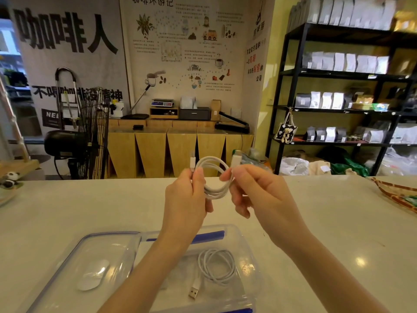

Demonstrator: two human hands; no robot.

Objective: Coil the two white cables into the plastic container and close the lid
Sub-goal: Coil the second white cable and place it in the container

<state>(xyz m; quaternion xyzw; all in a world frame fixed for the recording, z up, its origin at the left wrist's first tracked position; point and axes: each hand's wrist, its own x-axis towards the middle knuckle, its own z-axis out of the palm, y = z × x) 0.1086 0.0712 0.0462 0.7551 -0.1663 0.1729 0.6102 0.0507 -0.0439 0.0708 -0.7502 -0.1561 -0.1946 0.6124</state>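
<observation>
Two bare hands hold one coiled white cable (212, 177) above a pale counter (327, 222): the left hand (187, 195) pinches one side, the right hand (255, 190) the other. Below them, a second coiled cable (216, 267) lies inside the open plastic container (237, 231), its lid (94, 263) alongside to the left. The container's near edge is cut off; bare counter lies on both sides.

A pale counter (67, 206) in a coffee shop. Beyond it, a black fan (90, 134), a wooden cabinet (180, 150) bearing a scale (162, 102), and black shelves (338, 86) of bags.
</observation>
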